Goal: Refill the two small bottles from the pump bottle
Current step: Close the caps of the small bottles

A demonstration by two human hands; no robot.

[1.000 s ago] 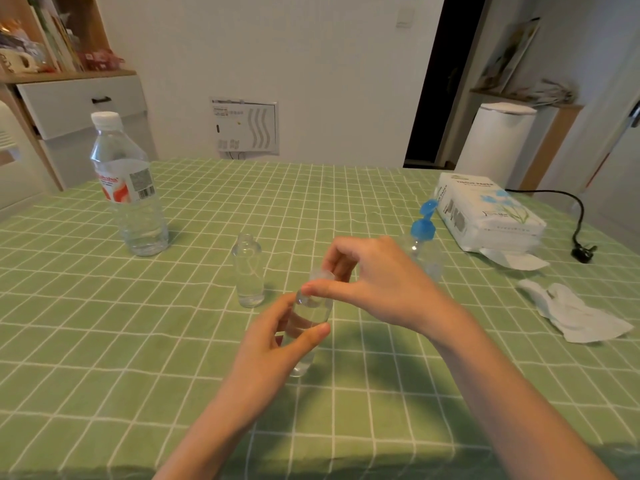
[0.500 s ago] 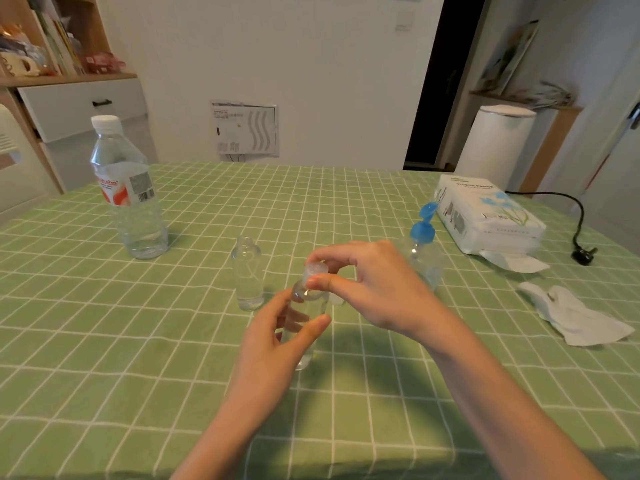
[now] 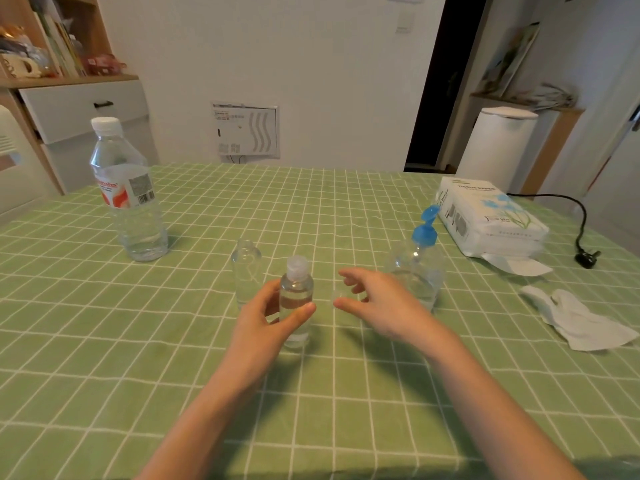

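Note:
My left hand (image 3: pixel 266 320) is wrapped around a small clear bottle (image 3: pixel 296 296) that stands on the green checked tablecloth (image 3: pixel 104 341), holds liquid and has its cap on. Just behind it to the left stands a second small clear bottle (image 3: pixel 246 271) with an open neck. My right hand (image 3: pixel 377 303) hovers to the right of the capped bottle, fingers spread. A faint clear cap (image 3: pixel 335 294) lies by its thumb tip; I cannot tell whether they touch. The clear pump bottle (image 3: pixel 417 271) with a blue pump head stands right behind that hand.
A large water bottle (image 3: pixel 130 202) with a white cap stands at the back left. A white tissue pack (image 3: pixel 491 220) lies at the back right, with a crumpled tissue (image 3: pixel 581 320) in front of it and a black power plug (image 3: pixel 587 258) nearby.
My right hand has let go of the cap on top of the held bottle and moved off to the right with its fingers spread. The left hand keeps its hold.

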